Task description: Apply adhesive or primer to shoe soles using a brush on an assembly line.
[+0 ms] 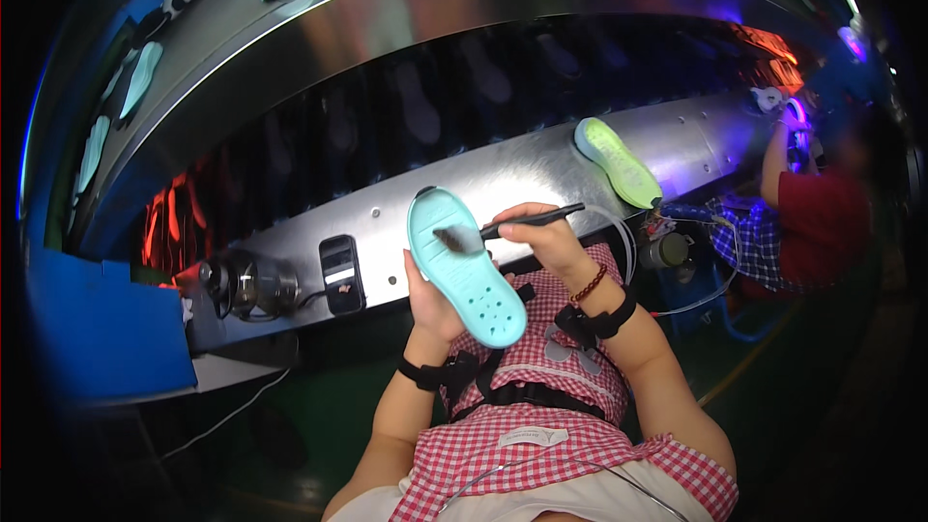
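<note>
A turquoise shoe sole rests in my left hand, which grips it from below and along its left edge. The sole's hollow side faces up, with small holes showing in the end nearer me. My right hand holds a brush by its black handle. The brush's bristles touch the inside of the sole near its far end and look blurred. To the right, a yellow-green sole lies on the metal ledge.
A metal ledge runs along the machine. On its left stand a glass jar and a black device. Turquoise soles ride the upper belt. At the right, a co-worker in a red top works under violet light. A blue box sits left.
</note>
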`<state>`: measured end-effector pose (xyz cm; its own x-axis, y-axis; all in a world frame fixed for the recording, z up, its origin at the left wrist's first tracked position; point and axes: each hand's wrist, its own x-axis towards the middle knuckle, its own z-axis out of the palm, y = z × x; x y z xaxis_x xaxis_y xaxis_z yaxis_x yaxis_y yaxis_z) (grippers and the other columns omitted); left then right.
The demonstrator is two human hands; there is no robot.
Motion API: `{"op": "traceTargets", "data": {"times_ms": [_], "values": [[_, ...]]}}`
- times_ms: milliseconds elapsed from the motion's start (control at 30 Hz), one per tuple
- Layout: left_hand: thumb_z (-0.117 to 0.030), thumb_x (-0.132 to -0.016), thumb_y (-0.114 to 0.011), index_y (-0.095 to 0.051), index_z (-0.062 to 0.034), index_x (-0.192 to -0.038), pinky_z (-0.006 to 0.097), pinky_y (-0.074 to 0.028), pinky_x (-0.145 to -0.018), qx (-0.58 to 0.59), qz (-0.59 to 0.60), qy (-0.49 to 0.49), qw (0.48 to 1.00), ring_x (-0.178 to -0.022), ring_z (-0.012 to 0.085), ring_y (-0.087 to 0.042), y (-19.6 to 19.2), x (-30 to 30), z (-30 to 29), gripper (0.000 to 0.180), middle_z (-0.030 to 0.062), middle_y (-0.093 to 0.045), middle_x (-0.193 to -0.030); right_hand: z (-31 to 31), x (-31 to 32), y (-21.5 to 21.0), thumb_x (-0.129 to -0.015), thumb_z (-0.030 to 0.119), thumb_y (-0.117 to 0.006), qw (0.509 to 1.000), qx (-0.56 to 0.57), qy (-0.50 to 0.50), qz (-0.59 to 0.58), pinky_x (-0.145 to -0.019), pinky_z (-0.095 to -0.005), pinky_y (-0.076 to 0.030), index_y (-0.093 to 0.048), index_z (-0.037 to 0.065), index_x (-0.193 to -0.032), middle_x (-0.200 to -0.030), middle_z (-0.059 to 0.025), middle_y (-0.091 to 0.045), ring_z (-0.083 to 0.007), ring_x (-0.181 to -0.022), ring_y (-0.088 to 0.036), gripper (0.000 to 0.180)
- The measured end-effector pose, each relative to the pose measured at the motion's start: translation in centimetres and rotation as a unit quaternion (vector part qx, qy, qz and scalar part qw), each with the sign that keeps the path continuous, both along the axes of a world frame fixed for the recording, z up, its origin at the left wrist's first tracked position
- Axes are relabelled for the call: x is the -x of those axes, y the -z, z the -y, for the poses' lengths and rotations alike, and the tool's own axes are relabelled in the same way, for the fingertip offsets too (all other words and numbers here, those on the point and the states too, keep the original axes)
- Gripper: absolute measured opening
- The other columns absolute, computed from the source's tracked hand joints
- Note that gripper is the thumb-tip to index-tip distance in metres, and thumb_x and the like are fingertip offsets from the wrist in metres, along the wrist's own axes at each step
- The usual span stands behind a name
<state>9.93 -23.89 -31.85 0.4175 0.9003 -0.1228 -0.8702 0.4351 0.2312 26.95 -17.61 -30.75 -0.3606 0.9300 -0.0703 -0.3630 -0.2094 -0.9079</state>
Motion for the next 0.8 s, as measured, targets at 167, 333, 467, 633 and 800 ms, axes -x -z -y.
{"op": "traceTargets", "data": {"times_ms": [167, 333, 467, 633, 800], "values": [[-0.063, -0.084, -0.02, -0.041, -0.0106, -0.126, 0.052, -0.039, -0.091, 0.029, -0.029, -0.045, 0.998, -0.1, 0.0314, -0.053, 0.4, -0.8, 0.5, 0.07, 0.0164, -0.052, -0.111, -0.4, 2.4, -1.9, -0.075, 0.006, -0.065, 0.987, -0.112, 0.036, 0.108, -0.074, -0.0239, -0.047, -0.064, -0.001, -0.091, -0.088, -0.0093, -0.064, -0.014, -0.081, -0.06, 0.018], [-0.057, -0.087, -0.024, -0.045, -0.0119, -0.119, 0.039, -0.038, -0.094, 0.049, -0.118, -0.159, 0.979, -0.108, 0.0232, -0.048, 0.2, -0.4, -0.1, 0.059, 0.0077, -0.05, -0.115, 2.4, 3.3, -3.9, -0.068, 0.011, -0.066, 0.859, -0.431, -0.003, 0.276, -0.069, -0.0311, -0.046, -0.066, 0.004, -0.085, -0.078, -0.009, -0.063, -0.0214, -0.077, -0.057, 0.019], [-0.058, -0.086, -0.023, -0.051, -0.009, -0.113, 0.038, -0.047, -0.081, 0.056, -0.15, -0.194, 0.968, -0.094, 0.0254, -0.056, -0.5, 2.3, -0.7, 0.063, 0.0095, -0.057, -0.104, 3.3, -0.7, -4.0, -0.067, 0.007, -0.07, 0.858, -0.383, -0.217, 0.264, -0.071, -0.0299, -0.047, -0.066, 0.005, -0.087, -0.08, -0.0069, -0.065, -0.0203, -0.078, -0.06, 0.021], [-0.062, -0.085, -0.022, -0.048, -0.0082, -0.117, 0.039, -0.048, -0.08, -0.041, -0.123, -0.1, 0.987, -0.095, 0.0263, -0.056, -0.7, 1.6, 0.4, 0.069, 0.0115, -0.057, -0.107, 2.5, -0.1, -7.1, -0.076, 0.009, -0.065, 0.98, -0.143, -0.045, 0.131, -0.072, -0.0261, -0.047, -0.065, 0.002, -0.094, -0.083, -0.0099, -0.063, -0.0148, -0.081, -0.059, 0.019], [-0.064, -0.084, -0.021, -0.047, -0.009, -0.119, 0.039, -0.048, -0.08, 0.047, 0.006, -0.139, 0.989, -0.092, 0.0283, -0.056, -2.6, -0.3, 0.3, 0.071, 0.0125, -0.056, -0.108, 3.8, 0.8, -6.5, -0.073, 0.007, -0.067, 0.935, -0.311, -0.098, 0.137, -0.075, -0.0275, -0.046, -0.067, 0.004, -0.089, -0.086, -0.0093, -0.063, -0.0165, -0.084, -0.058, 0.017]]}}
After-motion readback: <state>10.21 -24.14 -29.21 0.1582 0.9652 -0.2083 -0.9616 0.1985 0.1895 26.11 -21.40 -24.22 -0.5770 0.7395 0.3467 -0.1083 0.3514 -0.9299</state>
